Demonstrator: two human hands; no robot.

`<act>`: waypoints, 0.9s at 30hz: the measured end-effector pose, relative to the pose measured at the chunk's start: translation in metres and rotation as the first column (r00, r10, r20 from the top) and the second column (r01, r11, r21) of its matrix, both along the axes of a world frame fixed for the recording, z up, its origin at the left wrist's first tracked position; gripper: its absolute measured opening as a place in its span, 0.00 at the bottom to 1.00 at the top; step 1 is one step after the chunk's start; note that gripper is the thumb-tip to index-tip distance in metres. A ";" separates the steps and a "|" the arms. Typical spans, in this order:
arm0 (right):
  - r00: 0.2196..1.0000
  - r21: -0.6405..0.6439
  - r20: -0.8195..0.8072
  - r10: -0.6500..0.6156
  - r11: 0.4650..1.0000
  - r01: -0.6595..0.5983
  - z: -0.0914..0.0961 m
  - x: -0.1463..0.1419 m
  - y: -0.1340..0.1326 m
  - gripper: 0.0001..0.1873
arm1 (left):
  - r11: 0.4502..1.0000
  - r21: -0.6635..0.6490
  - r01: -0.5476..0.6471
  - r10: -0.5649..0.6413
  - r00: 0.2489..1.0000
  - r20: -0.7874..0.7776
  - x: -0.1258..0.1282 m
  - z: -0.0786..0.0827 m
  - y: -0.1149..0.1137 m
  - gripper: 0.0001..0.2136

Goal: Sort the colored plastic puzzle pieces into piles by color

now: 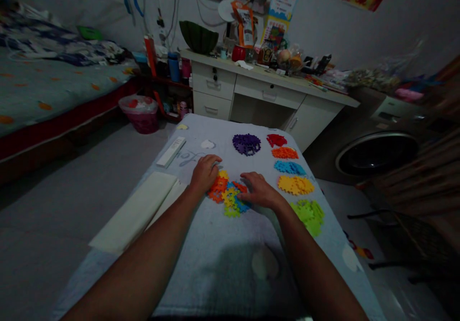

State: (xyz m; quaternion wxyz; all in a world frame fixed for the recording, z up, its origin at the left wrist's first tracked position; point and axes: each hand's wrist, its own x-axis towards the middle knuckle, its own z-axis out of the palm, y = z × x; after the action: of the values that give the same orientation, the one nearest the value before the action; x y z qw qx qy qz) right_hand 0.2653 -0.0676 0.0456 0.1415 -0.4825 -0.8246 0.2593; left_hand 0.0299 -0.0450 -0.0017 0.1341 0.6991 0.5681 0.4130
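Between my hands lies a mixed heap of toothed, gear-like plastic pieces (232, 197) in orange, yellow, blue and green. My left hand (206, 171) rests at the heap's upper left edge, by the orange pieces (217, 189), fingers bent but apart, with nothing visible in it. My right hand (261, 189) is open over the heap's right side, its thumb and fingers spread, near blue pieces. Sorted piles line the table's right side: red (276, 140), orange (285, 153), blue (289, 167), yellow (295, 185) and green (309, 216). A purple pile (246, 144) sits farther back.
A pale cloth covers the table (223, 258). On its left lie a long white box (171, 152) and a folded cream sheet (136, 211). Beyond stand a cluttered desk (215, 80), a pink bin (140, 114), a bed (53, 88) and a washing machine (377, 139).
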 end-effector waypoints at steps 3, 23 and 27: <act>0.996 0.006 0.062 0.063 0.998 -0.063 0.001 0.004 -0.023 0.49 | 0.999 -0.027 0.040 -0.043 0.991 -0.126 0.002 -0.001 -0.003 0.15; 0.944 0.238 -0.327 -0.044 0.963 0.127 -0.042 -0.006 -0.022 0.23 | 0.983 -0.182 -0.013 0.014 1.000 0.006 0.000 -0.008 -0.002 0.16; 0.938 0.253 -0.326 -0.116 0.946 0.204 -0.044 -0.005 -0.017 0.13 | 0.986 -0.167 -0.023 0.018 0.999 -0.031 -0.001 -0.012 0.002 0.16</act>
State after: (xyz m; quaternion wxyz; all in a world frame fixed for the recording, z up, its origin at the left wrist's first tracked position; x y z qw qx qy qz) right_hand 0.2603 -0.0846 0.0012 0.3562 -0.4771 -0.7786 0.1983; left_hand 0.0293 -0.0433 -0.0142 0.1797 0.6856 0.6098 0.3547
